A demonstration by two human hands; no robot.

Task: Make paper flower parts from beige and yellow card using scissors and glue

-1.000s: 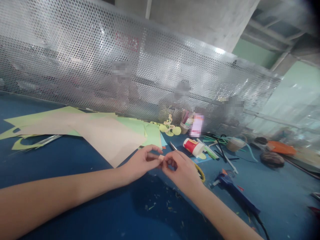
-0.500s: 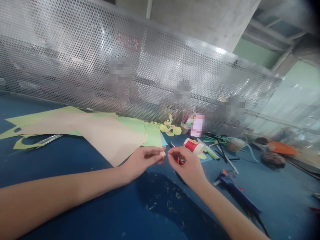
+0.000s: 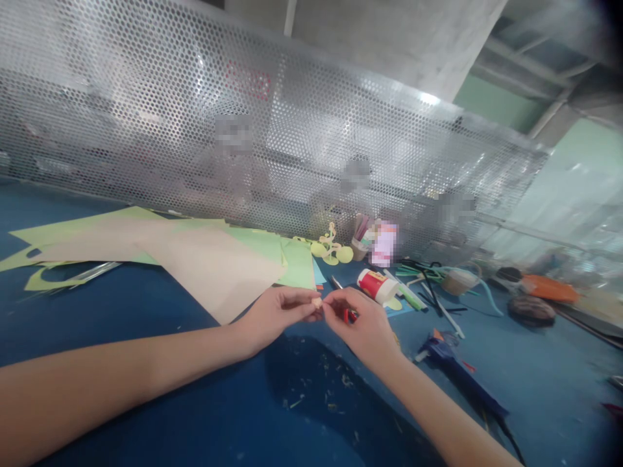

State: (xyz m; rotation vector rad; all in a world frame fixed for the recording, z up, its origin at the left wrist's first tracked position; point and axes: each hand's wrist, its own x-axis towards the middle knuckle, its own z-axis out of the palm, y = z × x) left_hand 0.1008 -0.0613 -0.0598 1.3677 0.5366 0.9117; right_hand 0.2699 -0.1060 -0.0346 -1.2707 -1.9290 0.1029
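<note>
A tiny pale peach piece (image 3: pixel 317 302) is pinched between the thumb and fingers of my left hand (image 3: pixel 277 318). From the right, my right hand (image 3: pixel 363 324) meets it, thumb and forefinger pressed together at the piece's edge; whether they grip it is too small to tell. Something with red handles (image 3: pixel 350 316) lies partly hidden behind my right hand. Just beyond that hand, a white bottle with a red label (image 3: pixel 377 285) lies on its side. A small yellow paper figure (image 3: pixel 331 250) stands farther back.
Large pale and green paper sheets (image 3: pixel 214 259) cover the back left, with scissors (image 3: pixel 95 274) beside them. A blue glue gun (image 3: pixel 462 376) lies at right, near black and white strips. A cup of sticks (image 3: pixel 360 240) stands by the perforated metal screen (image 3: pixel 292 130). Scraps dot the blue table (image 3: pixel 195 402).
My right hand has moved slightly left, closing the small gap to the piece; its fingertips have come together there. My left hand has stayed nearly still.
</note>
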